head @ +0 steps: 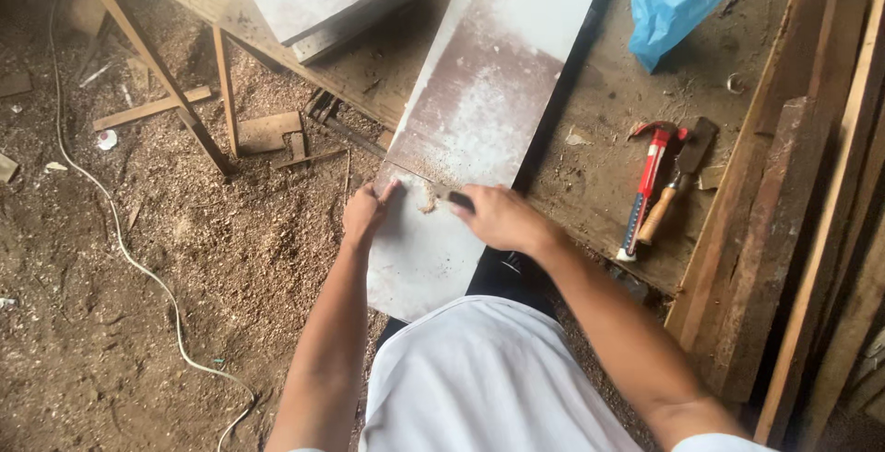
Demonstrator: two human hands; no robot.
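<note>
- I see the board (479,111) overhanging the bench (599,176) edge.
- Left hand (366,214) grasps its left edge.
- Right hand (498,217) clenches a tool (441,192), mostly hidden.
- Hammer (647,185) lies right.

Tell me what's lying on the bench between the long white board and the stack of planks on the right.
In the head view, a red-handled claw hammer and a wooden-handled hatchet lie side by side on the dusty workbench between the white board and the planks.
</note>
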